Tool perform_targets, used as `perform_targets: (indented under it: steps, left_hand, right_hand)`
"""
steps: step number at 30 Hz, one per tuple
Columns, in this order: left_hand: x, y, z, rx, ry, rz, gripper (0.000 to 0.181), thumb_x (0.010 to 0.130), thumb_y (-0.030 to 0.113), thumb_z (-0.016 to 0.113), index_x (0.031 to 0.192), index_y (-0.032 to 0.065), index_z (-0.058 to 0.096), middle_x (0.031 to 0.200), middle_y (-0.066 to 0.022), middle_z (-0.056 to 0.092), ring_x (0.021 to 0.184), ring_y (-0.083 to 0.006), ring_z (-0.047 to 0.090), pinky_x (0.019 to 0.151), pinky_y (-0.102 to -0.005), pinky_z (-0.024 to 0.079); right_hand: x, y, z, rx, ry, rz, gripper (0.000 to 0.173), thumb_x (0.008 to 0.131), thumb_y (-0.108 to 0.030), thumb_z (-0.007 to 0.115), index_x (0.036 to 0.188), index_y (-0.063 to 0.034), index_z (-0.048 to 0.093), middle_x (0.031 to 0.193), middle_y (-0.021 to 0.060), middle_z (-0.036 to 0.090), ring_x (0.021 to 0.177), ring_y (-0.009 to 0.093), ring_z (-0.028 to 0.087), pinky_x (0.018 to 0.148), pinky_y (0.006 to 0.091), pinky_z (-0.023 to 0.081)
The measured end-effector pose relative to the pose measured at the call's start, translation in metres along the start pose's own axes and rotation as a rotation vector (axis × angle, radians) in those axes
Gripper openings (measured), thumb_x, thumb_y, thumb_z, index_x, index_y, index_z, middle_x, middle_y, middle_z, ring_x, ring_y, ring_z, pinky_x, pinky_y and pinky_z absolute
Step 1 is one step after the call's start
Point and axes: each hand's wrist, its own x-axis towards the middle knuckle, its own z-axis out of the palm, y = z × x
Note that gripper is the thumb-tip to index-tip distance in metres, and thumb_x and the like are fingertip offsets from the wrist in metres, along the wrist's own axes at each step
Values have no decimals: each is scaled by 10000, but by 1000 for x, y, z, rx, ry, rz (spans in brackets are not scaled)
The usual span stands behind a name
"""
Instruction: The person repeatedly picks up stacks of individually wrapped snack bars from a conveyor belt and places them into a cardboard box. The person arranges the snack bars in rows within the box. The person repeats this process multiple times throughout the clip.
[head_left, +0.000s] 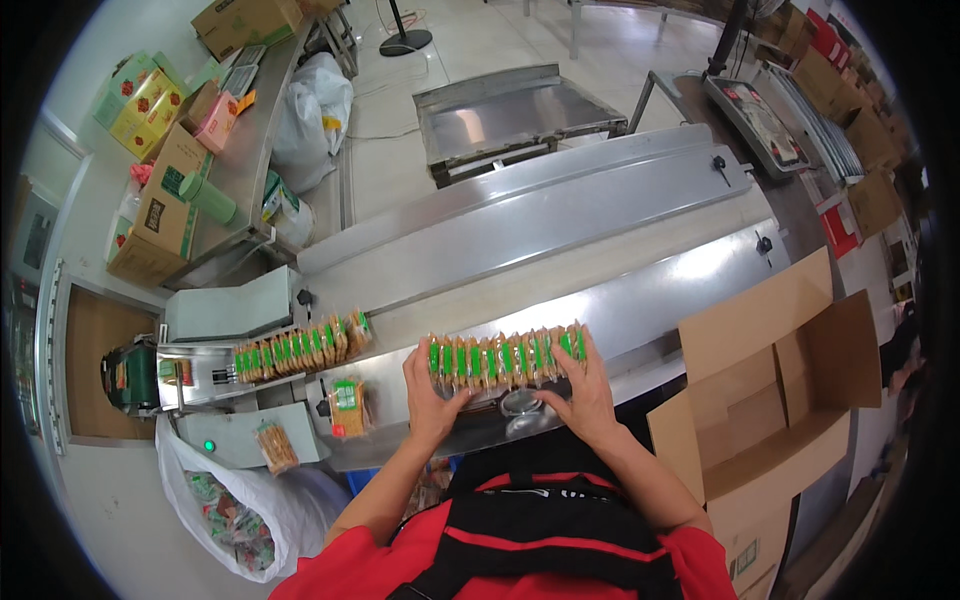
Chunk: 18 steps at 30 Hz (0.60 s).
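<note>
A row of clear packets of crackers with green labels (499, 360) is squeezed end to end between my two hands. My left hand (431, 405) presses on the left end, and my right hand (589, 390) grips the right end with its fingers over the packets. The row is above the near metal side of the conveyor. Another row of similar packets (289, 351) stands on the conveyor channel to the left. One packet (348, 406) lies flat on the metal beside my left hand, and another packet (276, 447) rests on the grey cover.
At right an open cardboard box (757, 405) has its flaps raised. A white sack (292, 517) of wrappers or packets stands at lower left. The steel conveyor (525, 225) runs across the front. A side table (247, 150) holds boxes and a green bottle (208, 198).
</note>
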Motion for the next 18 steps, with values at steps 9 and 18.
perform_targets:
  steps: [9, 18]
  left_hand:
    - [-3, 4, -3, -45, 0, -87, 1237, 663, 208, 969, 1623, -6, 218, 1462, -237, 427, 1370, -420, 435, 1162, -470, 382]
    - [-5, 7, 0, -34, 15, -105, 1277, 650, 109, 957, 1648, 13, 166, 1469, -209, 430, 1386, -358, 451, 1183, -428, 380]
  right_hand:
    - [3, -19, -1, 11, 57, 25, 941, 661, -371, 978, 1465, -126, 556, 1545, 302, 325, 1376, 493, 433, 1138, 540, 416]
    - [0, -21, -1, -41, 4, 81, 946, 696, -331, 964, 1513, -149, 523, 1559, 326, 334, 1412, 506, 403, 1160, 542, 392]
